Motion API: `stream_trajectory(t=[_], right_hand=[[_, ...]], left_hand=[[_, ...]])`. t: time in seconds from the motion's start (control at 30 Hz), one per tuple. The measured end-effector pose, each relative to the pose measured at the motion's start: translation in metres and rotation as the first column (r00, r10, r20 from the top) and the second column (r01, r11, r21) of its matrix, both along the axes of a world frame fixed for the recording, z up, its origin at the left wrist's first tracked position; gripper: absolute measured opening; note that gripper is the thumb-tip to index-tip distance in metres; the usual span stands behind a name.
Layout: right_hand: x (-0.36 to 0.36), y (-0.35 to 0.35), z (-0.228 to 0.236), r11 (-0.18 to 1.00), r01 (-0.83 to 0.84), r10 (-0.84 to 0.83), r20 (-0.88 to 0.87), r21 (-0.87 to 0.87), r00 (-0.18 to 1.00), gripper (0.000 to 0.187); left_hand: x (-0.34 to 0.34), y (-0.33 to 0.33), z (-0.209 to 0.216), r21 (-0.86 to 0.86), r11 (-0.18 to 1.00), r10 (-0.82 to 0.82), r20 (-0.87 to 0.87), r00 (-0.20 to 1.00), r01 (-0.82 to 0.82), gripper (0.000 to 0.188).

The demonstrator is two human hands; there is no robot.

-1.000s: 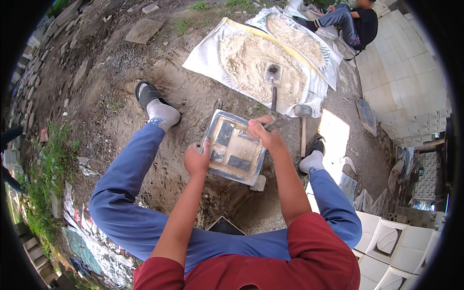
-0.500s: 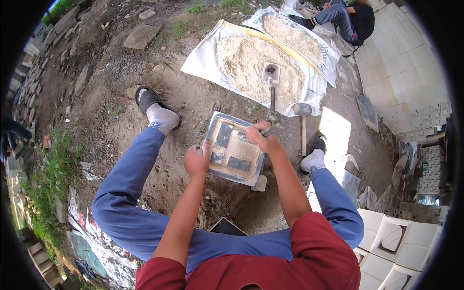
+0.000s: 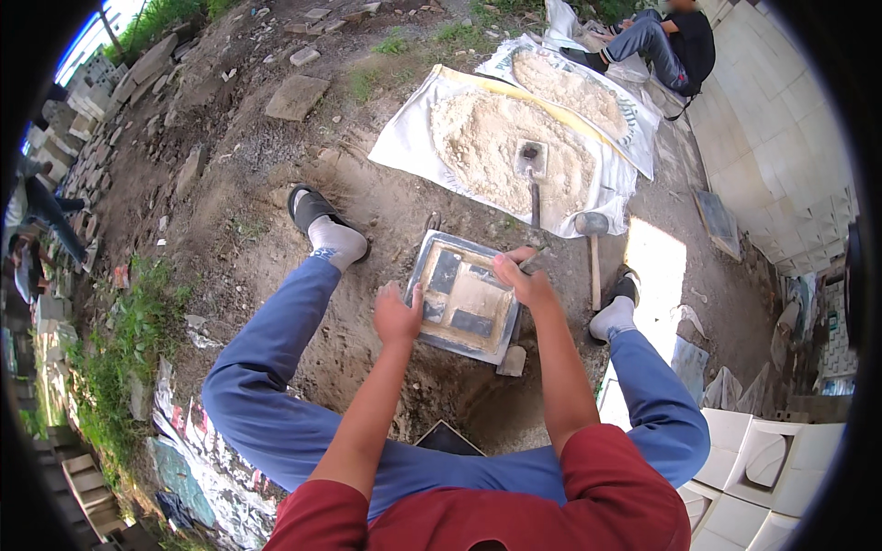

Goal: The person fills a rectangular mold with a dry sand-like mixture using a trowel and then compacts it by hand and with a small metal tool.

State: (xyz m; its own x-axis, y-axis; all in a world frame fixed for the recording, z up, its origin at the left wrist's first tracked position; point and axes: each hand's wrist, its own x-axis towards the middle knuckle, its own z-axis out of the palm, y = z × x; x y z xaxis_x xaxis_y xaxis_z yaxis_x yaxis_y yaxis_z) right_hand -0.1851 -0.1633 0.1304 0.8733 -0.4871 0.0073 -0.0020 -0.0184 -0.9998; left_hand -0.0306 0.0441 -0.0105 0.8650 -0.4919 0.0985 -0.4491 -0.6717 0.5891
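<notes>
Head view: mould (image 3: 459,342) lies between half-open left hand (image 3: 396,315) and right hand (image 3: 530,283) gripping tool (image 3: 536,256).

Seated co-worker (image 3: 691,48) nr pale block wall (image 3: 758,133); wht blocks (image 3: 788,464) lwr R; green weeds (image 3: 129,331) L.

Bare, uneven brown earth (image 3: 234,174) makes up the ground, strewn with small grey stones and carrying a large, flat, roughly squared tan stone slab (image 3: 297,97). Two opened-out white woven sacks, a nearer one (image 3: 404,138) and a farther one (image 3: 634,138), lie on it under pale beige powder. A grey-headed mallet with a straight wooden handle (image 3: 595,266) and crumpled white, red and teal sheeting (image 3: 216,468) lie there too.
</notes>
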Motion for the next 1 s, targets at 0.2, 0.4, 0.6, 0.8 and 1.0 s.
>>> stream_trajectory(t=[0.2,0.4,0.6,0.8,1.0], right_hand=[[-0.002,0.009,0.000,0.988,0.066,-0.083,-0.122,-0.136,0.989,0.045],[0.001,0.013,0.010,0.979,-0.008,-0.012,-0.097,-0.203,0.995,0.039],[-0.003,0.026,0.004,0.978,0.139,-0.147,-0.040,-0.157,0.988,0.049],[-0.008,0.019,0.030,0.969,0.147,-0.173,0.122,0.199,0.977,0.058],[-0.059,-0.027,0.038,0.682,0.549,-0.657,0.074,0.483,0.751,0.051]], left_hand=[[-0.002,-0.006,0.010,-0.005,0.996,-0.091,0.034,0.995,0.091,0.059],[0.004,-0.001,0.009,0.037,0.988,-0.150,0.058,0.987,0.148,0.055],[-0.001,-0.005,0.024,0.089,0.919,-0.395,0.228,0.890,0.385,0.072],[-0.001,-0.010,0.040,0.179,0.692,-0.716,0.291,0.635,0.699,0.070],[-0.061,-0.030,0.038,0.116,0.496,-0.855,0.235,0.461,0.860,0.074]])
